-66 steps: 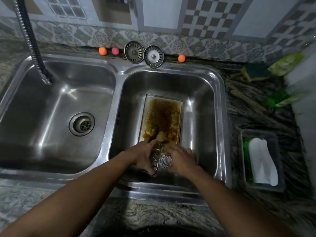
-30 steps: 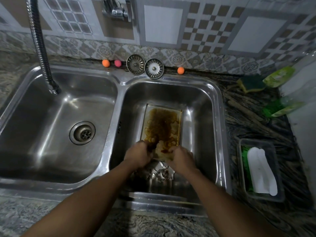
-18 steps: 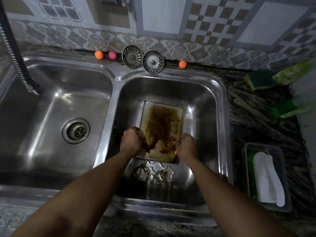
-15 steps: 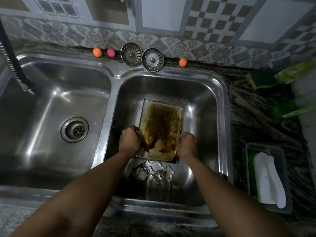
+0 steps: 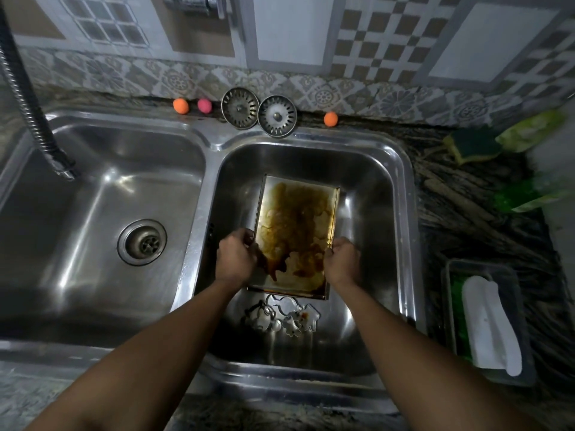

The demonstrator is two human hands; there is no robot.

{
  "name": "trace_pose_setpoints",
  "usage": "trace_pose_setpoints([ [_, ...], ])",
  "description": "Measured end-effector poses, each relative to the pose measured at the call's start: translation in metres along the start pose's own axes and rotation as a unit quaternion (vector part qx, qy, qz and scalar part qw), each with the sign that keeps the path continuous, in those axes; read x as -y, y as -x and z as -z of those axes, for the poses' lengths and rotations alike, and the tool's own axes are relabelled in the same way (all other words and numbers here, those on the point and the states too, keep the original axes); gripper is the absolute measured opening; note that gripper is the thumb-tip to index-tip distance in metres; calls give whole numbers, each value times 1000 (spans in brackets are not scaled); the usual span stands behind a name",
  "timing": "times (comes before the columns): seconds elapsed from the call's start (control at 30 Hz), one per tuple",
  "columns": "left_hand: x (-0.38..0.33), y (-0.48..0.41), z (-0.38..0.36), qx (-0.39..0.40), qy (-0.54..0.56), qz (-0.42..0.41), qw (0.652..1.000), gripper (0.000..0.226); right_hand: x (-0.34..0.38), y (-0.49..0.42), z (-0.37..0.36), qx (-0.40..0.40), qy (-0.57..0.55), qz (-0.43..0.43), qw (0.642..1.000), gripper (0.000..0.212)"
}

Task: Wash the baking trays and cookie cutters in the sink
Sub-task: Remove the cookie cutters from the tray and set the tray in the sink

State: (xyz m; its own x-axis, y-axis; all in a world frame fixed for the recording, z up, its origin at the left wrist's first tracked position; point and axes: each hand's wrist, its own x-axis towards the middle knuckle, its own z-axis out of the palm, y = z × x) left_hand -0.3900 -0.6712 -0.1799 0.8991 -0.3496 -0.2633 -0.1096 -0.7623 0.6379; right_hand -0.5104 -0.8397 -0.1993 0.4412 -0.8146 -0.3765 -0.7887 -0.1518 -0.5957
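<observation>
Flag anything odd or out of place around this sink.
Two sink strainers lean on edge against the tiled wall behind the sink, out of any drain. The baking tray is smeared with brown residue.

We look down past a wall (image 5: 289, 29) of pale grey tiles, some plain and some with brown and white checks. Below it runs a border strip (image 5: 323, 94) of flowery patterned tiles. A dark, streaky stone counter (image 5: 466, 219) spreads to the right and along the near edge, and a steel double sink (image 5: 214, 141) is set into it. A ribbed metal hose (image 5: 28, 98) hangs down at the left, and a chrome tap (image 5: 193, 3) sits on the wall at the top. The light is dim, with soft glints on the steel.
</observation>
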Motion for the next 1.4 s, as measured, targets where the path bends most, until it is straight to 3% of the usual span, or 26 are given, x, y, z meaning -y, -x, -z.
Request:
trace_pose_setpoints([
  [0.17, 2, 1, 4, 26, 33, -7, 999, 26, 6, 1, 14, -8, -27, 9, 1000, 18],
  [0.33, -1, 12, 19, 128, 100, -51, 985, 64, 11, 3, 35, -3, -14, 24, 1000, 18],
  [0.5, -8, 23, 38, 189, 106, -124, 968, 67, 20, 19, 63, -8, 7, 62, 998, 21],
  [0.67, -25, 50, 60, 258, 175, -88, 946, 74, 24, 48, 96, -22, 11, 75, 997, 24],
  [0.87, -35, 67, 70, 229, 214, -103, 944, 68, 25, 73, 117, -36, -35, 95, 994, 19],
  [1.0, -42, 70, 77, 199, 244, -114, 942, 67, 28, 83, 134, -30, -60, 136, 988, 32],
  [1.13, -51, 67, 76, 170, 259, -129, 942, 67, 17, 92, 167, -103, -66, 147, 982, 35],
  [1.27, -62, 65, 74, 163, 257, -129, 944, 67, -24, 86, 212, -170, 5, 125, 977, 31],
  [1.4, -71, 65, 71, 171, 259, -126, 942, 70, -76, 91, 238, -153, 167, 93, 970, 36],
])
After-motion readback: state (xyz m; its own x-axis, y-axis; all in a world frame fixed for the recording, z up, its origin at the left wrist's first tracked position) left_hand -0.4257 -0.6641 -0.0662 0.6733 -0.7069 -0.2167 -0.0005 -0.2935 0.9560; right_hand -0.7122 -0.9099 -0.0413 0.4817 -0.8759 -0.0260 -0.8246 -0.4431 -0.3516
